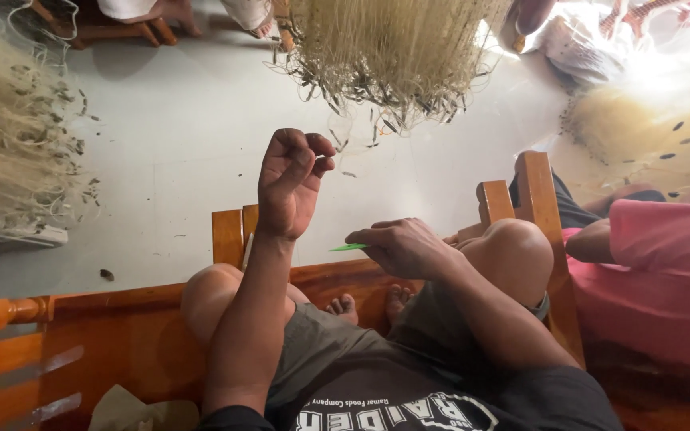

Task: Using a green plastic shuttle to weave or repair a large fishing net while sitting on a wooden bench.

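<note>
Fingers of the left hand (291, 183) curl nearly closed, pinching fine thread toward the net (397, 56) at one o'clock. Right hand (405, 247), at four o'clock, pinches a green needle (347, 247).

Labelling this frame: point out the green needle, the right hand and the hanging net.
green needle (346, 247), head view, on its free tip.
right hand (403, 247), head view, on its back.
hanging net (397, 48), head view, on the bunched middle.

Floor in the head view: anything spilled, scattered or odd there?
Yes. Small dark bits lie scattered on the pale floor, thickest under the hanging net. Left hand is raised and pinched; right hand holds a green needle.
</note>
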